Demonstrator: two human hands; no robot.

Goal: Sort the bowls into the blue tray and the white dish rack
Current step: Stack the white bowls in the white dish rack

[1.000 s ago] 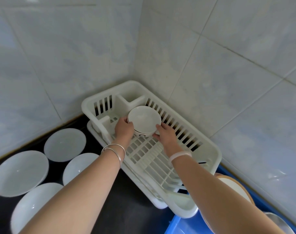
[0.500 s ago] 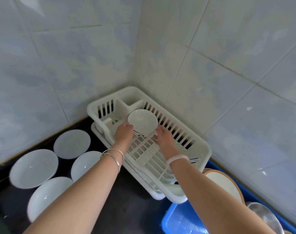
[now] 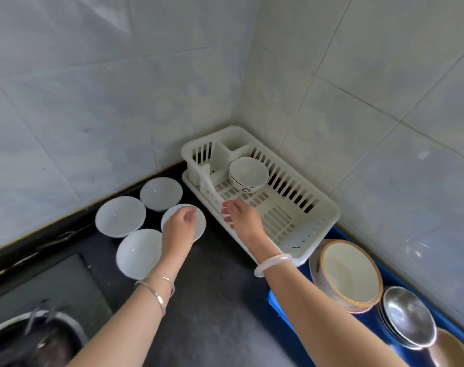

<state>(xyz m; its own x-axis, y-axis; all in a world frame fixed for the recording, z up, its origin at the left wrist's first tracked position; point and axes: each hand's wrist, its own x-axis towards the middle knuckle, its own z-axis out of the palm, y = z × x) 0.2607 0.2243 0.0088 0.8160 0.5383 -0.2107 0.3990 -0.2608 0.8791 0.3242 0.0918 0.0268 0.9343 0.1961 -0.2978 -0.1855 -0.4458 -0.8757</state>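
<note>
While the small white bowl (image 3: 248, 175) sat in the white plastic dish rack (image 3: 319, 217), your left hand (image 3: 178, 227) and right hand (image 3: 242, 217) hung open, gripping nothing.

I see the white dish rack (image 3: 299, 207) set in the tiled corner, one cream bowl (image 3: 248, 174) with a dark rim line standing upright at its far end. Four plain white bowls (image 3: 119, 215) sit upright, clustered on the dark counter just left of the rack. The blue tray (image 3: 278, 305) lies at the rack's near end, holding a tan-rimmed bowl (image 3: 348, 271) and steel bowls (image 3: 408, 317) leaning on edge.
</note>
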